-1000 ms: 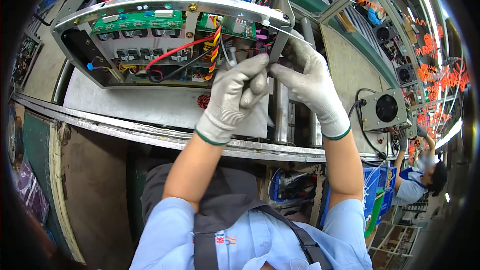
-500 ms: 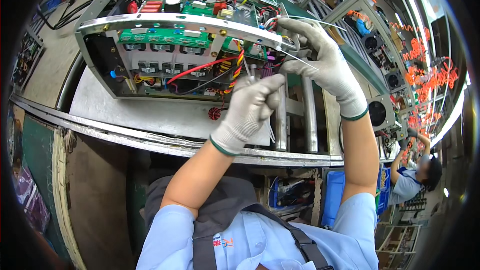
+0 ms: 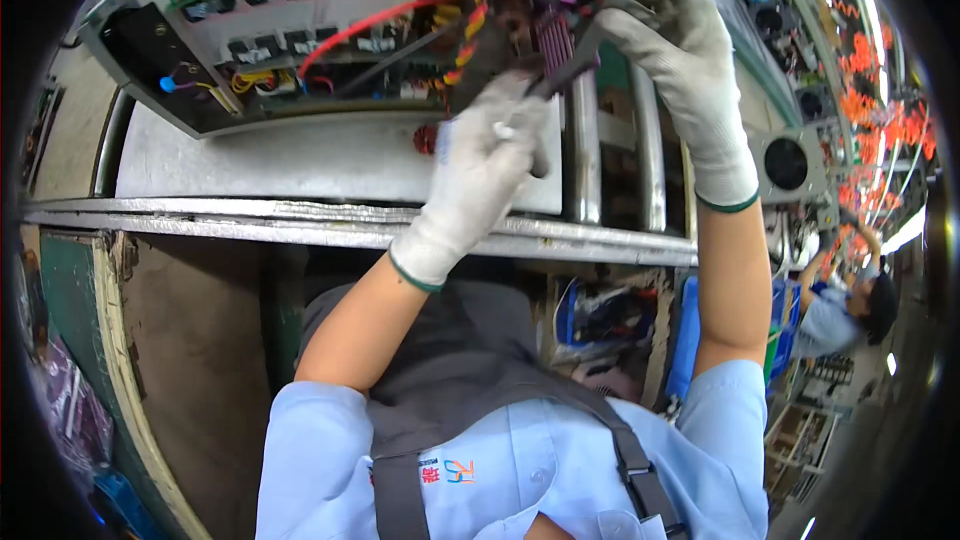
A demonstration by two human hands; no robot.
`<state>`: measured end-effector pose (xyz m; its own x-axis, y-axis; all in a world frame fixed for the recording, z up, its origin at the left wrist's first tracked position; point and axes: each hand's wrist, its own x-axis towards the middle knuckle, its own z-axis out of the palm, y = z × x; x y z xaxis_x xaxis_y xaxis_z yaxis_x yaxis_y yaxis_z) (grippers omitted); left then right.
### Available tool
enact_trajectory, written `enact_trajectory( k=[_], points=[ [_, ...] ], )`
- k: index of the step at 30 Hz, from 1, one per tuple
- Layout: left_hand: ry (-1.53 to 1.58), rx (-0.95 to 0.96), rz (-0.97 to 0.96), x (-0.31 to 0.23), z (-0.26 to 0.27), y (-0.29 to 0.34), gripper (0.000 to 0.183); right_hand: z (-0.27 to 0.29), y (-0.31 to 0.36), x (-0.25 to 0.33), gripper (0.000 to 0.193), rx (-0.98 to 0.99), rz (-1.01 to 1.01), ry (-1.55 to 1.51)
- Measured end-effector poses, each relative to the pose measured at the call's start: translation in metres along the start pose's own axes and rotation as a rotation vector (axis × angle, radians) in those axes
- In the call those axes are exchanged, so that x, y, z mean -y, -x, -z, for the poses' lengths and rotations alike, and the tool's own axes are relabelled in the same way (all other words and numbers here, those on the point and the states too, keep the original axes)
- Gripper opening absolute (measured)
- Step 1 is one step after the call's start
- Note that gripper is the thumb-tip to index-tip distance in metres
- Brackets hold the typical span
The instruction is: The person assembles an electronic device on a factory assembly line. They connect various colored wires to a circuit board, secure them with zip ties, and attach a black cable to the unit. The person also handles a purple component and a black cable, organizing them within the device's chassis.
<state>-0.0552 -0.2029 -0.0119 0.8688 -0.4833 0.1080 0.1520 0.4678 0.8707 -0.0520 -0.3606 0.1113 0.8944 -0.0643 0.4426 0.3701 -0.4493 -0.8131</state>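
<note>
Chassis [image 3: 290, 18] ahead of curled left hand [image 3: 478, 168]; right hand [image 3: 692, 78] at its right end; both grips unclear.

room over metal plate [image 3: 270, 172], chassis [image 3: 300, 114] and wires [image 3: 475, 20] blocking beyond

That long, silver-edged workbench [image 3: 330, 227] carries a flat, pale-grey board [image 3: 270, 165] toward eleven o'clock, as I see it from the near side, and on that sits an open, box-shaped grey metal chassis [image 3: 290, 18]. Shiny, cylindrical steel rollers [image 3: 586, 165] show at one; a square, grey metal fan box [image 3: 785, 162] stands at two.
</note>
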Motion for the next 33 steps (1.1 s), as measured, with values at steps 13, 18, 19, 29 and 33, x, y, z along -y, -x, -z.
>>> enact_trajectory(
  k=[13, 18, 19, 29, 33],
  points=[
    [-0.405, 0.221, 0.082, 0.004, 0.038, -0.048, 0.022, -0.090, 0.012, -0.057, 0.082, -0.630, -0.053, 0.014],
    [-0.104, 0.191, 0.295, 0.002, 0.041, -0.052, 0.029, -0.093, 0.009, -0.049, 0.068, -0.667, 0.092, 0.285],
    [-0.107, 0.216, 0.290, 0.003, 0.043, -0.053, 0.029, -0.089, 0.009, -0.049, 0.061, -0.644, 0.094, 0.315],
    [-0.116, 0.214, 0.285, -0.006, 0.037, -0.047, 0.029, -0.084, 0.001, -0.059, 0.021, -0.782, 0.138, 0.713],
    [0.068, 0.189, 0.363, 0.000, 0.031, -0.050, 0.030, -0.081, -0.001, -0.066, 0.019, -0.850, 0.154, 0.584]
  ],
)
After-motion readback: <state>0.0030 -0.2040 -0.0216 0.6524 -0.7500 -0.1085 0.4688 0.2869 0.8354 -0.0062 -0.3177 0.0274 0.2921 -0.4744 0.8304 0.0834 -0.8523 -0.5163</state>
